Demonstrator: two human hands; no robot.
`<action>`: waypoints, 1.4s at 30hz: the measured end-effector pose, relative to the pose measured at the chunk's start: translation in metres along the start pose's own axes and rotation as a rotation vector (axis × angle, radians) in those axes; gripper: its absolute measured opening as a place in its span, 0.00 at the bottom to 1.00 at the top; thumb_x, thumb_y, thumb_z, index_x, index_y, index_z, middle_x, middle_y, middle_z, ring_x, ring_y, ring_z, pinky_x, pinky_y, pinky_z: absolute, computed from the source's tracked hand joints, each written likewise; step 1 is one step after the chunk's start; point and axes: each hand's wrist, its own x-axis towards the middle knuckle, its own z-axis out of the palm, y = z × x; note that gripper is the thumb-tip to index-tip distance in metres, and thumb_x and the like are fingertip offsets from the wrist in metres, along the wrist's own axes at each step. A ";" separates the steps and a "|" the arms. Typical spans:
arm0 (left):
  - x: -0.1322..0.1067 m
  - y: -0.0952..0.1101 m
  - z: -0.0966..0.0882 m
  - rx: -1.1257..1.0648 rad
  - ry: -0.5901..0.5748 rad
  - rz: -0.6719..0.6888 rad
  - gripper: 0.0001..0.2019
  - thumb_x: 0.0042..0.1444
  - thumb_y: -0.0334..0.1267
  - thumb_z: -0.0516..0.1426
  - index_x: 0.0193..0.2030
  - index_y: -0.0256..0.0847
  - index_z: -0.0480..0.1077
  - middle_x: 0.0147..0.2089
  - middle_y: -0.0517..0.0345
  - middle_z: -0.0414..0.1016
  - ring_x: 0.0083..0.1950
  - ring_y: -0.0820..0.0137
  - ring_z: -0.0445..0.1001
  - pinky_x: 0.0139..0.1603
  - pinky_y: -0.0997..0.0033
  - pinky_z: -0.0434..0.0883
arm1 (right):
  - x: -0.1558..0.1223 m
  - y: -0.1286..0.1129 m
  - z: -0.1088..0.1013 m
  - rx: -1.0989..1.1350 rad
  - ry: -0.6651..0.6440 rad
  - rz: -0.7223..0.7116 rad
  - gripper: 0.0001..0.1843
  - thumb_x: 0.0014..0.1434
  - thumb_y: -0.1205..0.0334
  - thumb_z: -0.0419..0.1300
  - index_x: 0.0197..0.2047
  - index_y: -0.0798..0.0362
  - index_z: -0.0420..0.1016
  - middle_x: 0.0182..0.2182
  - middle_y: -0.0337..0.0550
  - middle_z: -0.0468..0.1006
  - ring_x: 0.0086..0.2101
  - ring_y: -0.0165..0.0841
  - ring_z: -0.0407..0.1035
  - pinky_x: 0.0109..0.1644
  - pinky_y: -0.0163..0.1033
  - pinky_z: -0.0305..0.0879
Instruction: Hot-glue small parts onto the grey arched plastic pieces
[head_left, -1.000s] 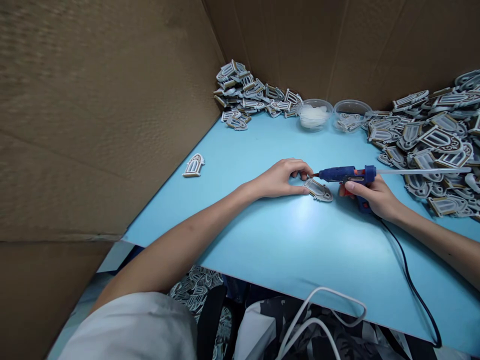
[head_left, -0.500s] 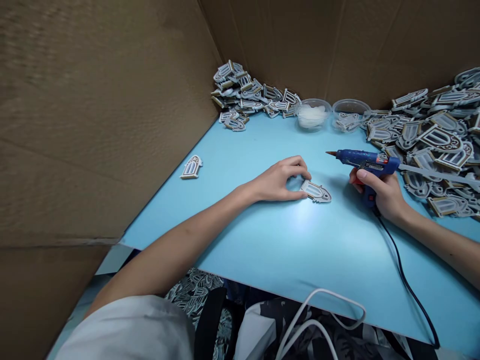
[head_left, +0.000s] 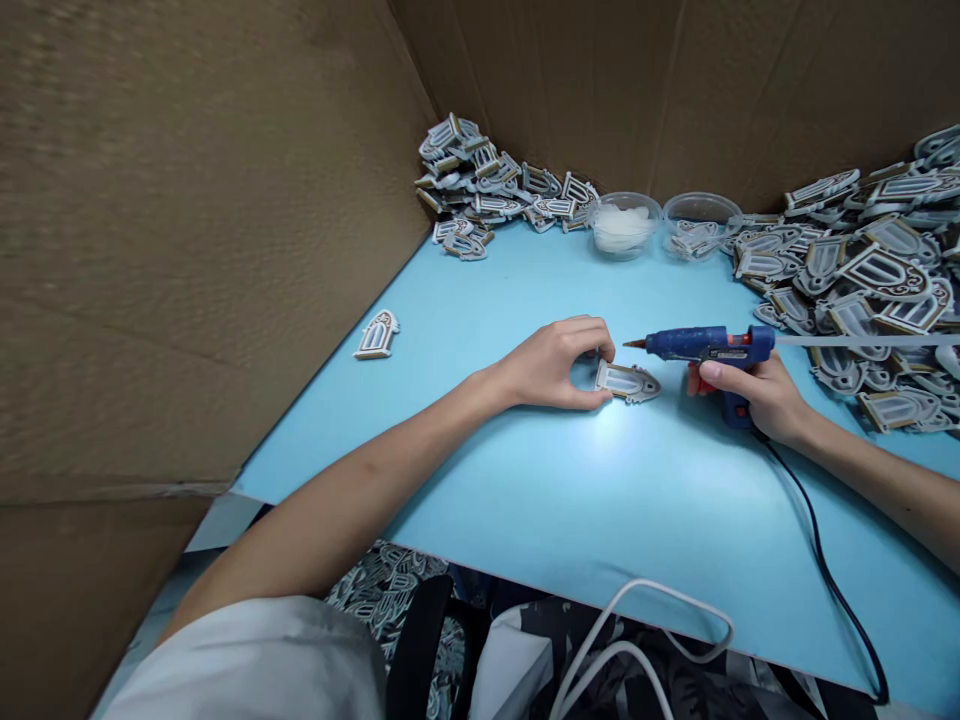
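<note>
My left hand (head_left: pixel 564 362) grips the flat base end of a small arched window-shaped piece (head_left: pixel 628 382) between thumb and fingers, close to the blue tabletop (head_left: pixel 480 480). The piece's pointed end faces right. My right hand (head_left: pixel 761 392) is wrapped round the handle of a blue hot glue gun (head_left: pixel 697 345), with fingers at its red trigger. The gun's nozzle points left, just above and behind the piece, apart from it. A long translucent glue stick (head_left: pixel 862 341) sticks out of the gun's back. Another arched piece (head_left: pixel 376 335) lies alone at the left.
Piles of similar pieces lie at the back left (head_left: pixel 480 180) and right (head_left: pixel 885 290). Between them stand two clear tubs, one with white pads (head_left: pixel 624 228), one with small pieces (head_left: pixel 696 238). Cardboard walls (head_left: pixel 225 200) enclose the left and back. A black cord (head_left: pixel 825 560) trails from the gun.
The glue gun in my right hand has moved left and slightly down, its nozzle now nearer the held piece and more level. My left hand stays nearly in place on the piece.
</note>
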 end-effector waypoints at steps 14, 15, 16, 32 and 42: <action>-0.001 -0.001 0.007 0.060 0.051 0.044 0.09 0.54 0.40 0.62 0.38 0.38 0.71 0.34 0.57 0.76 0.34 0.72 0.71 0.37 0.71 0.69 | -0.001 -0.003 0.003 -0.181 -0.203 0.073 0.25 0.61 0.38 0.64 0.28 0.53 0.79 0.18 0.37 0.68 0.19 0.29 0.59 0.22 0.36 0.53; -0.001 -0.001 0.007 0.064 0.046 0.045 0.09 0.54 0.40 0.62 0.38 0.38 0.71 0.34 0.57 0.76 0.34 0.72 0.71 0.37 0.71 0.69 | -0.001 -0.003 0.003 -0.181 -0.205 0.068 0.25 0.61 0.38 0.64 0.28 0.53 0.79 0.18 0.37 0.68 0.18 0.28 0.58 0.22 0.36 0.52; -0.001 -0.001 0.006 0.067 0.044 0.048 0.09 0.55 0.41 0.61 0.39 0.38 0.71 0.34 0.57 0.76 0.34 0.72 0.71 0.37 0.71 0.69 | -0.001 -0.003 0.003 -0.181 -0.206 0.064 0.25 0.61 0.38 0.63 0.28 0.53 0.79 0.18 0.37 0.67 0.18 0.28 0.58 0.22 0.36 0.52; -0.003 -0.005 0.008 0.140 0.082 0.160 0.08 0.58 0.41 0.61 0.39 0.39 0.72 0.34 0.57 0.77 0.36 0.70 0.74 0.40 0.68 0.71 | 0.000 -0.003 0.006 -0.249 -0.226 -0.101 0.23 0.66 0.46 0.61 0.24 0.51 0.69 0.18 0.34 0.63 0.22 0.29 0.58 0.30 0.39 0.53; -0.002 -0.005 0.008 0.126 0.061 0.128 0.08 0.57 0.41 0.61 0.39 0.39 0.72 0.34 0.57 0.77 0.35 0.70 0.73 0.40 0.68 0.71 | 0.000 -0.004 0.005 -0.266 -0.230 -0.132 0.23 0.67 0.47 0.61 0.23 0.50 0.66 0.19 0.34 0.62 0.24 0.30 0.57 0.30 0.39 0.52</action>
